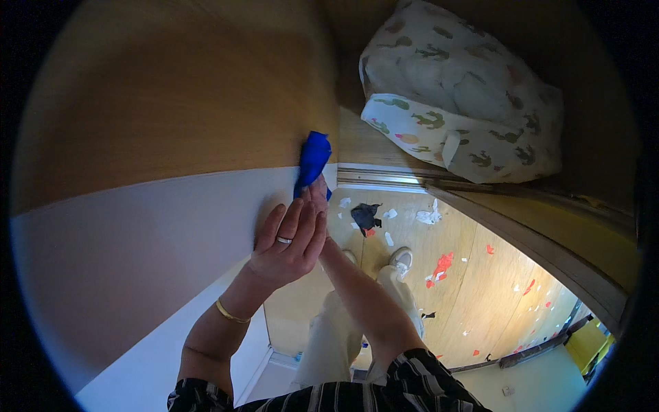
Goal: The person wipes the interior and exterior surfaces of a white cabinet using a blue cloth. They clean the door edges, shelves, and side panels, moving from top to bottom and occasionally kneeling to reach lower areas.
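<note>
A crumpled blue cloth (314, 157) lies against the wooden panel (206, 113) and its pale lower edge, near the inner corner. My right hand (318, 198) reaches up to the cloth and holds it, with its fingers partly hidden by the cloth. In front of it is my left hand (288, 242), with a ring on one finger; its fingers are slightly spread and overlap the right hand and wrist. Whether the left fingertips touch the cloth is not plain.
A cactus-print storage bag (463, 103) sits on the wooden shelf at upper right, above a sliding-door track (381, 179). A door edge (530, 247) slants at right. Black scrap (365, 216), red scraps (444, 265) and white scraps (429, 213) litter the wooden floor around my feet.
</note>
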`<state>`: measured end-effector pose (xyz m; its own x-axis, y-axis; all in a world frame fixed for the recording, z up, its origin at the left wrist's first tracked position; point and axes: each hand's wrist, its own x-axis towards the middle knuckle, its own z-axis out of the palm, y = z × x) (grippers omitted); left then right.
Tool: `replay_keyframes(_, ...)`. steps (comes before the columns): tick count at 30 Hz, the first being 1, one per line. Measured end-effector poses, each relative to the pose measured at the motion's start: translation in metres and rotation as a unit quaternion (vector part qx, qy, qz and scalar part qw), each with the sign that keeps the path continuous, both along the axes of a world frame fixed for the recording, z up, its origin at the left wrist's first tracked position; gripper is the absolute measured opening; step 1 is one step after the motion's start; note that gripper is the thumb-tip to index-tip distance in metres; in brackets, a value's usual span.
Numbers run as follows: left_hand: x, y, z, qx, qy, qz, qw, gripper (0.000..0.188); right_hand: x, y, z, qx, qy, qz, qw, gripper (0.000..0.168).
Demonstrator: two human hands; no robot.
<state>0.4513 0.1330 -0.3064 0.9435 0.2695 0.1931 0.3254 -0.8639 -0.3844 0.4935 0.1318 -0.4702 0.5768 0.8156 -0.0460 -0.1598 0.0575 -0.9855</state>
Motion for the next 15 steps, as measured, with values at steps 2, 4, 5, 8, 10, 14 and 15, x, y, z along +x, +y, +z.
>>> replay_keyframes(2, -0.003, 0.0, -0.016, 0.026, 0.019, 0.003, 0.999, 0.024, 0.001, 0.0, -0.003, -0.002, 0.113, 0.026, 0.993, 0.043)
replay_keyframes(4, -0.002, 0.001, -0.025, 0.052, 0.018, 0.008, 0.998, 0.023, 0.006, -0.006, 0.015, 0.012, 0.168, 0.048, 0.985, 0.045)
replay_keyframes(5, -0.002, 0.001, -0.027, 0.05, -0.003, 0.003, 0.999, 0.022, 0.007, -0.012, 0.028, 0.027, 0.15, 0.054, 0.987, 0.046)
replay_keyframes(8, 0.001, 0.005, -0.028, 0.068, -0.039, -0.019, 0.997, 0.019, -0.004, -0.022, 0.009, 0.015, 0.126, 0.1, 0.987, 0.051)
replay_keyframes(10, -0.002, 0.006, -0.028, 0.099, -0.011, -0.039, 0.994, 0.023, -0.004, -0.014, -0.029, 0.032, 0.042, 0.047, 0.998, 0.05)
replay_keyframes(14, -0.016, 0.011, -0.037, 0.119, 0.021, -0.115, 0.986, 0.033, 0.004, -0.002, -0.108, -0.045, 0.044, 0.024, 0.998, 0.046)
replay_keyframes(15, -0.018, 0.014, -0.047, 0.129, 0.017, -0.138, 0.982, 0.035, 0.006, 0.0, -0.107, -0.054, 0.047, 0.033, 0.997, 0.045)
